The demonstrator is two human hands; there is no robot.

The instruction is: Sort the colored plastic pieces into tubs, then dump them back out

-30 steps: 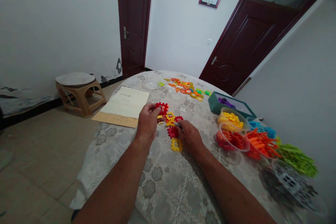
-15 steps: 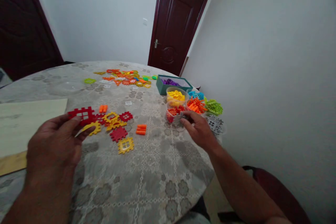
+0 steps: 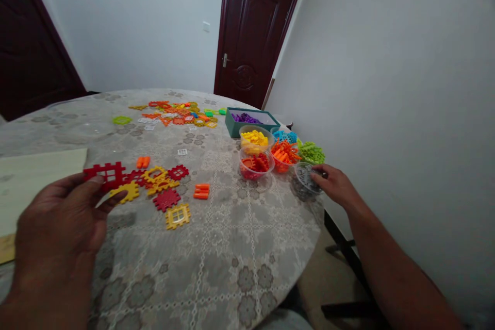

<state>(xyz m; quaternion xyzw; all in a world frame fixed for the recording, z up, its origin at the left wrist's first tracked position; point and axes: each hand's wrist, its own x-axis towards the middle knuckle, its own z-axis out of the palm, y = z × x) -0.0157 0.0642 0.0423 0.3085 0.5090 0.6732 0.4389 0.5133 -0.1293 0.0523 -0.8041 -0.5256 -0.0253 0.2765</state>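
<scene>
My left hand (image 3: 67, 216) is closed on a red window tile (image 3: 112, 175) with notched edges, held up over the table's left side. Just below that tile, close to my fingers, is a yellow notched tile (image 3: 129, 192). My right hand (image 3: 334, 183) is at the far right, its fingers curled at the rim of a clear bowl of grey pieces (image 3: 305, 178). What lies between those fingertips is too blended with the grey to make out. Past my left hand lie a red tile (image 3: 166, 199), a yellow window tile (image 3: 178, 216) and orange pegs (image 3: 201, 191).
Left of the grey bowl stand bowls of red (image 3: 256, 163), orange (image 3: 285, 153) and yellow pieces (image 3: 254, 140). Behind are blue (image 3: 285, 136) and green pieces (image 3: 312, 153), and a green box (image 3: 232, 126) with purple ones. A mixed pile (image 3: 180, 114) lies farther back; a pale board (image 3: 46, 165) sits left.
My right hand has moved right, from beside the red bowl with a grey piece to the grey bowl. My left hand still holds the red window tile. The view has shifted slightly right.
</scene>
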